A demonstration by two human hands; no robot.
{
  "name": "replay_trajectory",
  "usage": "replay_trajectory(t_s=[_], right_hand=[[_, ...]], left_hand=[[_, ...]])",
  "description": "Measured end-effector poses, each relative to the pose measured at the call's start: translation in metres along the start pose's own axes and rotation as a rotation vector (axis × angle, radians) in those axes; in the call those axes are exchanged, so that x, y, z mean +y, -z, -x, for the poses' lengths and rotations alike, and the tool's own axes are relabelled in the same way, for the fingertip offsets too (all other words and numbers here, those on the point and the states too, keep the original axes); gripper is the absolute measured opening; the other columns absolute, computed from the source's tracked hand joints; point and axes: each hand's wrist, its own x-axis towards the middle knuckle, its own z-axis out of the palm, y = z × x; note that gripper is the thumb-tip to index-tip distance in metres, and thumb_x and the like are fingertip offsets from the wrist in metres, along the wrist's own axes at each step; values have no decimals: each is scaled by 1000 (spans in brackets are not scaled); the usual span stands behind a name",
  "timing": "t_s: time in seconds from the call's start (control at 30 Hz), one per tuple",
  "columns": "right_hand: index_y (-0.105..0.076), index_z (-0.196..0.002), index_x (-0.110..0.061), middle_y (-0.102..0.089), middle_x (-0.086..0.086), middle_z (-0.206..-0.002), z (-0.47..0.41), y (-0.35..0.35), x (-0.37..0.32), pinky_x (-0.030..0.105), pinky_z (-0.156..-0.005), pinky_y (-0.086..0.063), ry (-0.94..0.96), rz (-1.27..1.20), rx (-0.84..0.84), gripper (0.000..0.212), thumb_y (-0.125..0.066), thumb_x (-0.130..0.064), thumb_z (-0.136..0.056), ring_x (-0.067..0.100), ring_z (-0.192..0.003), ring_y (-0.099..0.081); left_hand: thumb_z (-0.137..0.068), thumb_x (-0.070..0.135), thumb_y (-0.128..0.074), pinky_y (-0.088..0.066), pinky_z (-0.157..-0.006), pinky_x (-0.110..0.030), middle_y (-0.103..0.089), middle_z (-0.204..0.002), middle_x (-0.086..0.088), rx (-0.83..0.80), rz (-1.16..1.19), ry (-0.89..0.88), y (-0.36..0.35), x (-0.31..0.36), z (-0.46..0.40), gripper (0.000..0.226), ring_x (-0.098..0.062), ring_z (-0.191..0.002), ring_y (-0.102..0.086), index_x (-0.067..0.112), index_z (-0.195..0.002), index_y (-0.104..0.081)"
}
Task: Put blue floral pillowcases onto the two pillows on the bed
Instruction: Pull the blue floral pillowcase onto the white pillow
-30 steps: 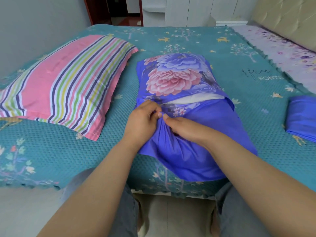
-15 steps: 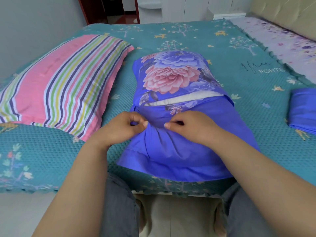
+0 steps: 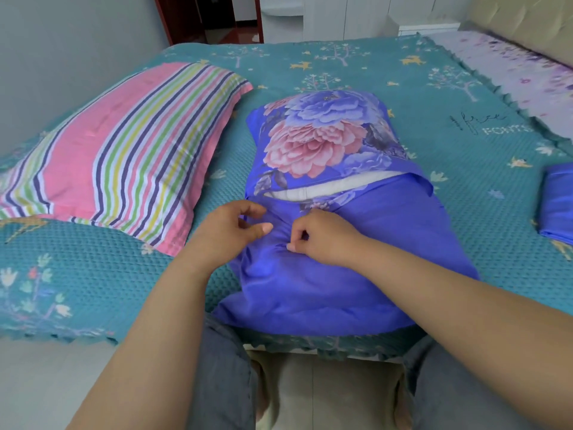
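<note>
A pillow in a blue floral pillowcase (image 3: 322, 141) lies in front of me on the bed, its plain blue flap (image 3: 341, 274) toward me. A strip of white pillow (image 3: 328, 189) shows at the case's opening. My left hand (image 3: 229, 231) pinches the blue cloth just below the opening. My right hand (image 3: 325, 237) grips the same cloth beside it, fingers curled. A second pillow with pink and coloured stripes (image 3: 124, 162) lies bare to the left. A folded blue pillowcase (image 3: 556, 203) rests at the right edge.
The bed wears a teal patterned cover (image 3: 434, 97). A lilac floral sheet (image 3: 527, 72) and a beige headboard (image 3: 521, 23) lie at the far right. My knees in grey trousers (image 3: 223, 377) stand against the bed's near edge, over a pale floor.
Both hands have drawn a little apart along the blue flap, and the gathered cloth between them has spread out flatter. The pillow has stayed in place.
</note>
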Motion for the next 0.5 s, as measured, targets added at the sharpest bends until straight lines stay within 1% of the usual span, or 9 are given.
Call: replay_trajectory(t_s=[0.07,0.1,0.17,0.23,0.3,0.33,0.37,0.43,0.5], right_hand=[[-67,-79,-20,-63,-4,-80,-1,7,2,26,-69,-44,-18,-299,-60,10,-67,-28,-86,12,-76,-59],[-66,-75,-20,-61,-4,-75,-1,9,3,23,-66,-41,-38,-446,-93,12,-68,-25,-85,9,-71,-54],[-65,-69,-21,-58,-7,-70,2,10,0,19,-72,-37,-89,-691,-168,16,-68,-21,-85,5,-72,-49],[-65,-71,-19,-62,-8,-72,3,14,2,18,-81,-38,-124,-911,-219,15,-66,-17,-86,4,-78,-53],[-65,-76,-15,-65,-6,-77,5,20,4,19,-84,-41,-145,-1069,-208,12,-64,-14,-88,4,-79,-57],[-65,-77,-14,-65,-5,-77,5,23,5,20,-82,-42,-143,-1052,-162,10,-64,-16,-88,5,-78,-56],[-66,-79,-14,-64,-4,-76,5,24,7,21,-77,-42,-131,-944,-84,9,-66,-19,-87,5,-74,-54],[-67,-79,-19,-63,-5,-73,3,25,10,24,-69,-44,-78,-619,83,9,-71,-27,-83,6,-67,-53],[-68,-93,-24,-68,-7,-91,3,26,7,27,-83,-50,-27,-415,71,22,-74,-38,-77,8,-83,-62]], left_hand=[[-85,23,-68,-37,-84,-12,-59,-123,8,-168,-134,-38,-9,-5,-4,42,-11,-105,-58,22,-126,-58],[-87,24,-65,-36,-88,-14,-57,-128,7,-229,-199,-50,-14,-5,-6,46,-14,-111,-57,24,-132,-53],[-89,25,-61,-37,-95,-18,-54,-132,5,-261,-255,-58,-20,-5,-10,55,-16,-116,-54,27,-140,-42],[-87,23,-64,-35,-98,-18,-45,-136,5,-207,-225,-91,-22,-8,-20,63,-15,-124,-47,22,-144,-36],[-84,24,-67,-36,-99,-22,-40,-139,-2,-155,-236,-147,-21,-11,-33,62,-18,-127,-43,17,-140,-41],[-82,30,-68,-37,-96,-24,-47,-130,-3,-137,-265,-173,-20,-11,-38,56,-22,-120,-48,16,-133,-49],[-79,40,-65,-39,-90,-26,-54,-113,-1,-113,-284,-213,-19,-12,-41,48,-25,-108,-54,18,-121,-57],[-73,56,-56,-35,-78,-26,-53,-81,12,-50,-235,-283,-17,-9,-45,30,-21,-83,-52,30,-86,-59],[-76,49,-61,-33,-70,-22,-49,-68,12,-14,-138,-298,-14,-1,-47,23,-12,-73,-44,29,-68,-52]])
